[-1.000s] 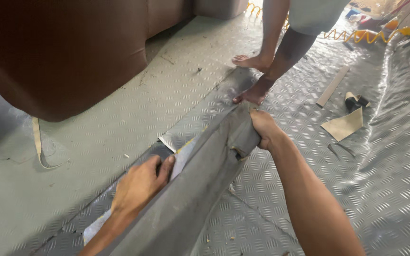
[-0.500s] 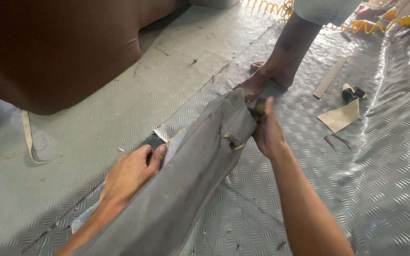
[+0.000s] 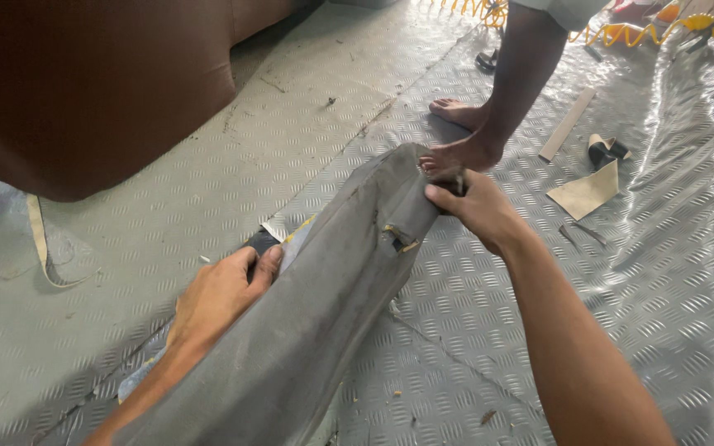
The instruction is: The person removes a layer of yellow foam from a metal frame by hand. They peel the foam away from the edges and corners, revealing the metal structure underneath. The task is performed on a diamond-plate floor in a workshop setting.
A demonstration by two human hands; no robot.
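Head view looks down on a long grey fabric-covered piece [image 3: 307, 330] lying slantwise on the ribbed metal floor [image 3: 167, 231]. The right hand [image 3: 477, 211] is clenched on its far end, bunching the grey cloth there; the left hand [image 3: 221, 293] is cupped flat against its left edge, fingers curled over the rim, beside a strip of pale lining [image 3: 291, 239]. A second person's bare feet [image 3: 464, 136] stand just past the gripped end, with a cardboard scrap [image 3: 584, 192], a wooden slat [image 3: 568, 124] and a yellow coiled hose [image 3: 621, 33] beyond. A brown sofa [image 3: 84, 91] fills the upper left.

The cloth already gapes at a small torn spot [image 3: 398, 239]; a hard tug from the right hand could, I judge, widen that tear, or swing the end into the nearby feet.

Compared with a second ago, the gripped end sits closer to those feet, and the left hand has slid farther up the edge.
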